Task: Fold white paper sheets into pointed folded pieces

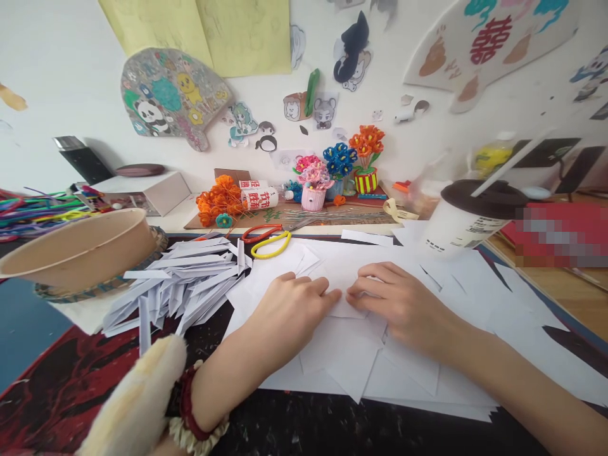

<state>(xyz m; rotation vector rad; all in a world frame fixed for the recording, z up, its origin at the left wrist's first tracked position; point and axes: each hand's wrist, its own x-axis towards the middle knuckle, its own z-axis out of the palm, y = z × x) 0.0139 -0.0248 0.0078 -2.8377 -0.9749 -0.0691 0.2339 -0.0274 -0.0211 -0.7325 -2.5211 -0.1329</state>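
We see the small white paper [350, 310] in the middle of the tabletop [285, 427], lying over other white sheets [342, 354]. Our left hand [292, 307] and our right hand [403, 304] meet at it, with the fingers bent and their tips near one another. We cannot tell if either hand is really clamped on the paper or only presses it.

The first risk, we judge, is slipping: the sheets below overlap loosely, so a sideways push could carry them together and make the paper crooked. Uneven pressure from the two hands could crease it in a wrong place. If our left forearm swings outward, the furry cuff-like thing [137, 399] beside it could brush the pile of folded strips [190, 278] and scatter them toward the left edge. The scissors [270, 240] lie just beyond the left hand, so a careless forward reach could touch them. The lidded cup [468, 221], toward the far right corner, is tall with a straw; if a moving arm knocks it, it could tip and perhaps wet the sheets.

For moving, the dark strip toward the near edge gives our forearms some room. To the left, the pile and the bowl [85, 247] limit us; to the right, the loose sheets spread widely.
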